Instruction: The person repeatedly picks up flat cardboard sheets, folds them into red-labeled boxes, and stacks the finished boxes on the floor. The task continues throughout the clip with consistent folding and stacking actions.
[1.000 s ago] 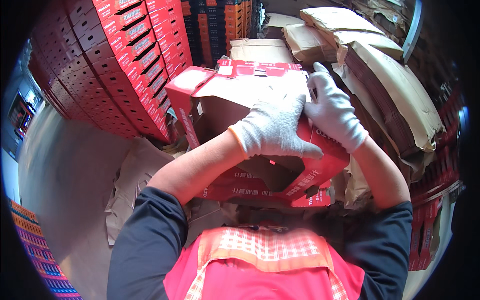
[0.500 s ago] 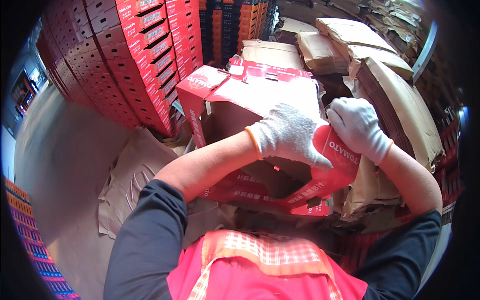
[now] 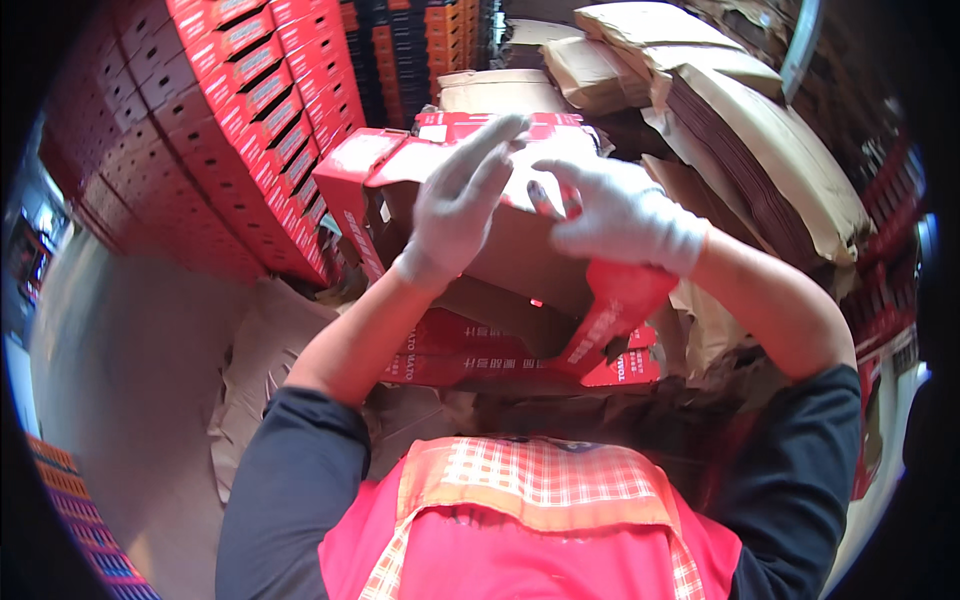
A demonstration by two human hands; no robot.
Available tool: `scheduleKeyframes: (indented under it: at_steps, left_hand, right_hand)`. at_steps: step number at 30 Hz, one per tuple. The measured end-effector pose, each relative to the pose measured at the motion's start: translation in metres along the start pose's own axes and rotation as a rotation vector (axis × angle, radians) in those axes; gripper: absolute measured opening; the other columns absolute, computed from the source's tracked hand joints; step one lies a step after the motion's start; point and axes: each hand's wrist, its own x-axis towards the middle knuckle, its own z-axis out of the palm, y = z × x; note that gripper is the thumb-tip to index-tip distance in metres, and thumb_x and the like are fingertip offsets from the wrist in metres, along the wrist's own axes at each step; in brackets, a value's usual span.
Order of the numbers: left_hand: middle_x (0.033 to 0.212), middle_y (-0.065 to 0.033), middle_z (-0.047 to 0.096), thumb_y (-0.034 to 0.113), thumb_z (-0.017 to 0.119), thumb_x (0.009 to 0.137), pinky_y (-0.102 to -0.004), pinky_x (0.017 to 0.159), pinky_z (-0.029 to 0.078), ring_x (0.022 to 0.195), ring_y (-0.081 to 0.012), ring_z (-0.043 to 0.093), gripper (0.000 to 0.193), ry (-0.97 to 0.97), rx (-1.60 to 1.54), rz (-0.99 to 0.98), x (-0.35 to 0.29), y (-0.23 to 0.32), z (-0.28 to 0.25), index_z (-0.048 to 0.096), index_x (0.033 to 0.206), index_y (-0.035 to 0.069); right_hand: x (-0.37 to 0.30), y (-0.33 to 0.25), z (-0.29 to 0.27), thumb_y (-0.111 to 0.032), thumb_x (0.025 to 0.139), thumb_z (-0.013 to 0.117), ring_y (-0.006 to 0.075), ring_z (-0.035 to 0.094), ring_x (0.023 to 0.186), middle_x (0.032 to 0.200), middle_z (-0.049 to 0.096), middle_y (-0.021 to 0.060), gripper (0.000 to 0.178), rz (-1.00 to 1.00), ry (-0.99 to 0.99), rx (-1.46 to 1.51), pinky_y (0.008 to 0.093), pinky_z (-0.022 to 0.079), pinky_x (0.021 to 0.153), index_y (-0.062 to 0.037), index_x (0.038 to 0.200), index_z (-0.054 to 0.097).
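Note:
A red printed cardboard box (image 3: 625, 300) lies in front of me, its brown inside showing. Above its left part is my left hand (image 3: 455, 205) in a white knit glove, with fingers stretched out and holding nothing. My right hand (image 3: 630, 215), gloved likewise, hovers over the box's right side. Its fingers are bent and stand apart from the thumb, with bits of the red-and-white box showing between them. Whether either glove touches the cardboard is hard to tell. Beneath the opened box another red carton piece (image 3: 480, 368) shows along the near edge.
Tall stacks of red cartons (image 3: 240, 130) rise at the left. Black and orange crates (image 3: 410, 50) stand behind. Brown paper-wrapped bundles (image 3: 760, 140) are piled at the right. Crumpled brown paper (image 3: 265, 365) lies on the floor at the left.
Both hands have let go of the box's right end. My left hand has moved left and up with fingers extended; the right has come left over the box.

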Motion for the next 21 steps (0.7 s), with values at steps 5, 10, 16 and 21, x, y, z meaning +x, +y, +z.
scheduleKeyframes:
  at_steps: [5, 10, 16, 21]
  left_hand:
    - [0.118, -0.0210, 0.066, 0.022, 0.051, 0.098, -0.0414, 0.098, 0.047, 0.109, -0.0357, 0.064, 0.039, -0.215, 0.745, 0.112, -0.098, 0.039, -0.049, 0.062, 0.123, -0.006]
    - [0.140, -0.0199, 0.049, 0.064, 0.043, 0.094, -0.0438, 0.113, 0.033, 0.131, -0.0301, 0.048, 0.083, 0.078, 0.627, 0.039, -0.113, 0.061, -0.055, 0.043, 0.140, -0.006]
    - [0.143, -0.0262, 0.044, 0.034, 0.087, 0.060, -0.0501, 0.110, 0.036, 0.131, -0.0459, 0.043, 0.096, -0.573, 1.020, 0.130, -0.049, 0.032, 0.035, 0.046, 0.140, 0.001]
    - [0.137, -0.0266, 0.051, 0.035, 0.086, 0.061, -0.0517, 0.108, 0.039, 0.123, -0.0458, 0.052, 0.091, -0.415, 0.894, 0.330, -0.035, -0.017, 0.094, 0.049, 0.135, -0.004]
  right_hand:
    - [-0.006, 0.095, -0.010, -0.017, 0.071, 0.076, 0.0190, 0.064, 0.104, 0.127, 0.063, 0.0138, 0.073, 0.242, 0.216, 0.585, 0.0323, 0.050, 0.092, -0.0004, 0.138, 0.051]
    - [-0.064, 0.177, 0.054, -0.024, 0.083, 0.070, 0.0204, 0.067, 0.077, 0.085, 0.069, 0.0115, 0.024, 0.613, 0.218, 1.597, 0.0351, 0.055, 0.074, -0.0018, 0.092, 0.068]
    - [-0.102, 0.169, 0.194, -0.024, 0.089, 0.059, 0.0221, 0.066, 0.078, 0.087, 0.070, 0.0158, 0.023, 0.588, 0.018, 0.656, 0.0350, 0.050, 0.064, -0.0036, 0.086, 0.069]
    - [-0.086, 0.187, 0.072, -0.011, 0.098, 0.054, 0.0127, 0.062, 0.076, 0.091, 0.069, 0.0059, 0.012, 0.160, 0.831, 1.040, 0.0267, 0.051, 0.070, -0.0057, 0.098, 0.065]
